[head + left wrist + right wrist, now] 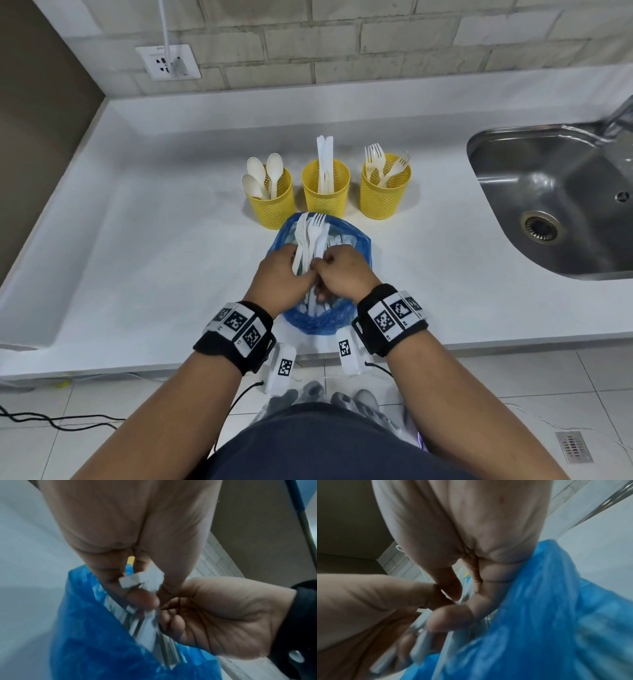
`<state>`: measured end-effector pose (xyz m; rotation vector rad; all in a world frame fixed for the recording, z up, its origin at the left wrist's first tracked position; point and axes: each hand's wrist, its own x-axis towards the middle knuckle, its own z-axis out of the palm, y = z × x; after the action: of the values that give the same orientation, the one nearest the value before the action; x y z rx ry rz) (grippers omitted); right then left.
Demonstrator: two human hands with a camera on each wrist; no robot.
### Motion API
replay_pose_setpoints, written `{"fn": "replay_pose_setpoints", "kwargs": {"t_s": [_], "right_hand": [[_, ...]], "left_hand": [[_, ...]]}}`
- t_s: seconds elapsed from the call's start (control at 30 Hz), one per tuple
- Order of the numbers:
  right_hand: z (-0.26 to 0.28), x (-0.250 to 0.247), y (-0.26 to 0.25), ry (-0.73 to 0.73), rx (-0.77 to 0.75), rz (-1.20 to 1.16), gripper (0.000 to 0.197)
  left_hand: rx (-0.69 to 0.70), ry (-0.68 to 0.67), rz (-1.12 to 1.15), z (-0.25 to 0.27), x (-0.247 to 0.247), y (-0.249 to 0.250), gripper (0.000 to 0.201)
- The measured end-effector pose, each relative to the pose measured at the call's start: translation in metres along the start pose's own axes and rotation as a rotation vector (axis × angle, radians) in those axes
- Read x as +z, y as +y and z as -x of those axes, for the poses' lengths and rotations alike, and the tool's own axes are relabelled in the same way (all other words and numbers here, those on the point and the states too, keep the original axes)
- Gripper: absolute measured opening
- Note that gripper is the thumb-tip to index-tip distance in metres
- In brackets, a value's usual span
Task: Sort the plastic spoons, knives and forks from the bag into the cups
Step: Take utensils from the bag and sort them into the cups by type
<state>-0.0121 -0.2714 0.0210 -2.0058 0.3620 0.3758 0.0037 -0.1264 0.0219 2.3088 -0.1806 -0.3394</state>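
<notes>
Over the open blue bag (356,246), my left hand (301,270) grips a bundle of white plastic cutlery (310,236), fork and spoon heads pointing away from me. My right hand (323,265) meets it and pinches one piece in the bundle; which kind is hidden. In the left wrist view my left fingers (137,599) curl round the handles (145,623) above the bag (94,642). The right wrist view shows my right thumb (452,616) pressed on the handles (421,639). Behind the bag stand three yellow mesh cups: spoons (274,205), knives (325,192), forks (385,195).
The white counter (137,257) stretches to the left, and its front edge runs just under my wrists. A steel sink (555,198) is sunk into it at the right. A wall socket (168,61) sits on the brick wall behind.
</notes>
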Motion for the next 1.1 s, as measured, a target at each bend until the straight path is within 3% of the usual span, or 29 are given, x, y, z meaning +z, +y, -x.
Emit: {"fn": "replay_pose_setpoints", "kwargs": {"t_s": [0.1,0.17,0.33,0.43,0.63,0.73,0.83,0.9,0.97,1.07,1.1], "right_hand": [[-0.002,-0.004,-0.005,0.003,-0.032,0.070,0.031],[-0.002,-0.003,-0.005,-0.044,-0.047,0.092,0.031],[0.005,-0.006,-0.004,-0.032,-0.121,0.189,0.028],[0.004,-0.017,0.007,0.061,-0.115,0.333,0.025],[-0.002,-0.036,0.013,0.086,0.068,0.470,0.034],[-0.003,-0.039,0.004,0.074,0.062,0.501,0.015],[-0.006,-0.034,-0.001,0.108,-0.009,0.527,0.019],[-0.008,-0.026,-0.005,0.075,-0.026,0.571,0.006],[-0.011,-0.017,-0.006,0.034,-0.032,0.628,0.024],[-0.012,-0.005,-0.012,0.015,-0.031,0.739,0.013],[-0.013,-0.003,-0.015,0.019,-0.038,0.773,0.019]], "left_hand": [[-0.011,-0.135,0.038,-0.002,-0.003,0.005,0.018],[-0.008,-0.150,0.032,-0.006,-0.002,0.002,0.037],[-0.055,-0.012,0.028,-0.005,0.006,-0.003,0.059],[-0.122,0.018,0.040,-0.006,0.006,-0.008,0.055],[-0.157,0.034,0.010,-0.007,0.008,-0.013,0.044],[-0.154,0.046,-0.007,-0.006,0.008,-0.012,0.039],[-0.146,0.029,-0.017,-0.007,0.008,-0.009,0.045],[-0.167,0.002,-0.026,-0.007,0.008,-0.008,0.047],[-0.171,-0.016,-0.035,-0.007,0.008,-0.008,0.048],[-0.158,-0.012,-0.031,-0.006,0.009,-0.008,0.047],[-0.152,-0.007,-0.032,-0.006,0.009,-0.007,0.047]]}}
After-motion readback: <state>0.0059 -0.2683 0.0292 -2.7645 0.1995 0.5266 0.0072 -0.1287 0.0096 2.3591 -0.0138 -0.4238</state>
